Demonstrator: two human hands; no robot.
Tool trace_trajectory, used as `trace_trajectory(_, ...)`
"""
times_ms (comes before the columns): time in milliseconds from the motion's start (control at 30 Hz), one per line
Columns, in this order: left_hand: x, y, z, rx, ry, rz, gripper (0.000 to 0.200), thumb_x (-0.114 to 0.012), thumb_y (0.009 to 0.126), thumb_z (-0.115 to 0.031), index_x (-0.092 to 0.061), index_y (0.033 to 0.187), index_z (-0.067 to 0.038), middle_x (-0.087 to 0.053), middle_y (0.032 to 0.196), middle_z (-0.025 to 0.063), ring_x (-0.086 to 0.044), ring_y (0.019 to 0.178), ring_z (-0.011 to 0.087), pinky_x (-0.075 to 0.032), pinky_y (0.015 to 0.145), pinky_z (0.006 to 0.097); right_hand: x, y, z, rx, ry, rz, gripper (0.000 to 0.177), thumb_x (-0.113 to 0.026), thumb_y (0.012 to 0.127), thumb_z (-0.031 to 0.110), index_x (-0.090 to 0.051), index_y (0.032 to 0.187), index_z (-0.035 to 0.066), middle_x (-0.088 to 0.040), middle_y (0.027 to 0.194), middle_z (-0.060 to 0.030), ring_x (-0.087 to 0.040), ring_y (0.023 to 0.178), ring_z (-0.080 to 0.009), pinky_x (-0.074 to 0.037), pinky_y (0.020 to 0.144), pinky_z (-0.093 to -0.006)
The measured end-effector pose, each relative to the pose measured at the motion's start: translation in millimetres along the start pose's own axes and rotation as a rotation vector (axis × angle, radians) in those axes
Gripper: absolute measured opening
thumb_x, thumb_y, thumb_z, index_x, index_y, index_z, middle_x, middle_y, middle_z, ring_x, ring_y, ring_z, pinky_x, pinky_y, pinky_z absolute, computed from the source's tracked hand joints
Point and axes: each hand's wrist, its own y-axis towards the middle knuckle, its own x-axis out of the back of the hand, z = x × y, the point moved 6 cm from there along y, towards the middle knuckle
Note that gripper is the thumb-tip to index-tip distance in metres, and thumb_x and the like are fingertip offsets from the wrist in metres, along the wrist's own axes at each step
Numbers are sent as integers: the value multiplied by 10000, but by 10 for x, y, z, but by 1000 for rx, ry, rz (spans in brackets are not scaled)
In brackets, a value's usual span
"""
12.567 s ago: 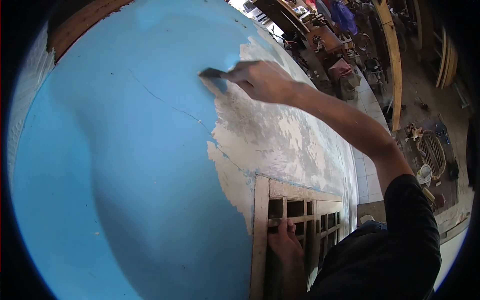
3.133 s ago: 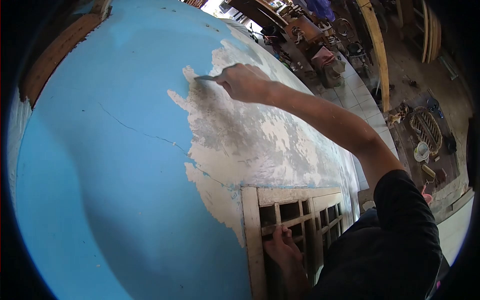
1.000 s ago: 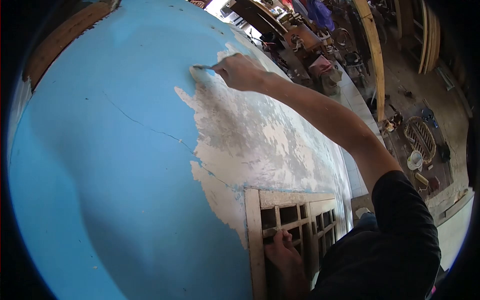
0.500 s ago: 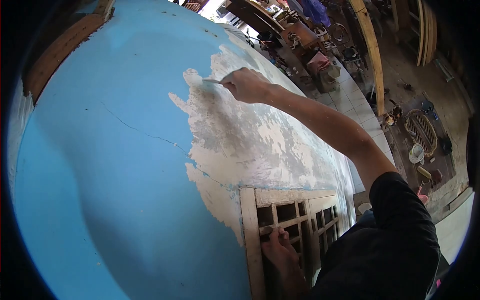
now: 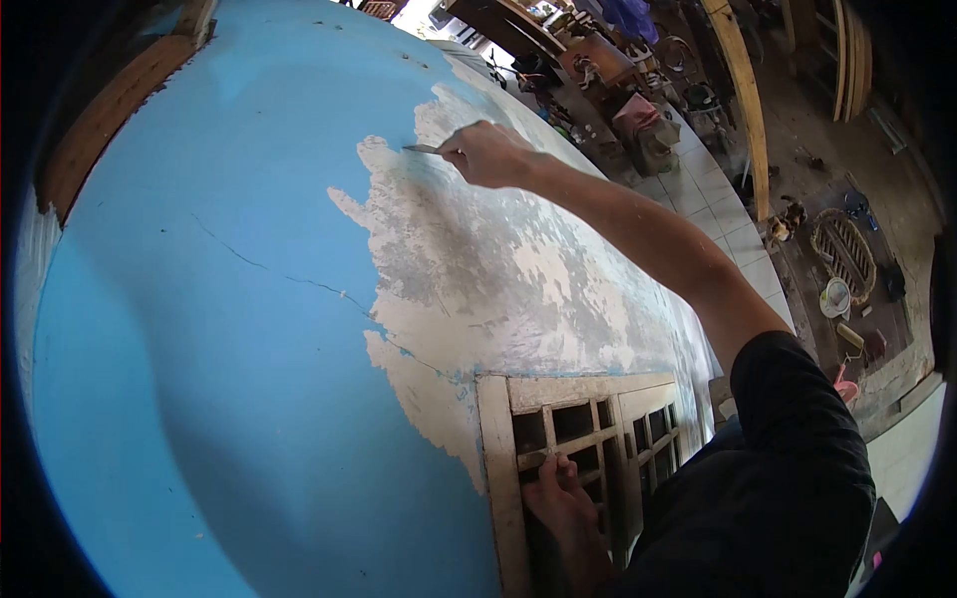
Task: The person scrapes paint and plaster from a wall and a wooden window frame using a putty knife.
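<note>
Blue wall (image 5: pixel 199 349), chalky bare patch; right hand (image 5: pixel 488 154) grips flat scraper (image 5: pixel 421 149), left hand (image 5: pixel 560 503) grasps wooden lattice (image 5: pixel 588 439).

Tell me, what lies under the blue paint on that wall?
Where it is scraped off, near the scraper in the right hand, patchy whitish-grey plaster shows. Under the intact blue paint, the layer is hidden.
</note>
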Motion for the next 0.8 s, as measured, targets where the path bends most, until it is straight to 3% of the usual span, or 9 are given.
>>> trace_trajectory(200, -113, -52, -55, 6, 43, -19, 110, -621, 907, 36, -589, 1003, -7, -606, 870, 62, -565, 772, 136, -431, 599, 264, -57, -166, -51, 72, -28, -39, 229, -615, 959, 149, -760, 1134, 123, -753, 1011, -128, -709, 920, -322, -562, 787, -431)
trace_trajectory(333, 7, 2, 6, -5, 56, -26, 106, -618, 907, 34, -595, 1002, -7, -601, 865, 58, -564, 770, 132, -433, 602, 264, -116, 151, -236, -2, 8, -38, 178, -577, 919, 137, -748, 968, 121, -734, 951, -131, -702, 916, -343, -551, 743, -468)
trace_trajectory(433, 5, 19, -2, -9, 53, 10, 111, -618, 907, 31, -597, 1010, -5, -598, 863, 56, -564, 771, 131, -435, 604, 263, -107, 87, -265, 101, 3, -105, 190, -584, 917, 140, -755, 998, 129, -737, 960, -128, -702, 907, -340, -551, 734, -460)
trace_trajectory(533, -65, -15, -20, -23, 32, -4, 94, -625, 907, 36, -595, 993, 10, -607, 857, 72, -574, 762, 138, -451, 610, 258, -88, 65, -257, 60, -71, -35, 244, -620, 958, 149, -760, 1158, 146, -751, 1025, -126, -705, 912, -318, -553, 784, -428)
trace_trajectory(633, -31, -30, -26, -29, 21, -18, 68, -640, 907, 44, -593, 957, 38, -628, 841, 101, -595, 744, 150, -488, 624, 253, -80, 204, -321, -16, 25, -58, 241, -616, 959, 144, -763, 1150, 151, -749, 1020, -122, -701, 926, -315, -550, 793, -429)
trace_trajectory(700, -61, -2, -26, -38, 11, 41, 68, -637, 909, 46, -597, 964, 42, -628, 838, 100, -598, 746, 148, -492, 623, 250, -72, 176, -371, 54, -10, -88, 229, -615, 945, 147, -765, 1118, 156, -743, 1002, -122, -700, 940, -316, -553, 788, -435)
trace_trajectory(800, -95, -48, -51, -12, 34, -33, 59, -630, 914, 44, -599, 964, 44, -628, 836, 97, -600, 745, 144, -499, 625, 241, -143, 199, -390, 109, -22, -103, 235, -593, 925, 151, -763, 1086, 163, -740, 1022, -125, -700, 954, -344, -556, 789, -459)
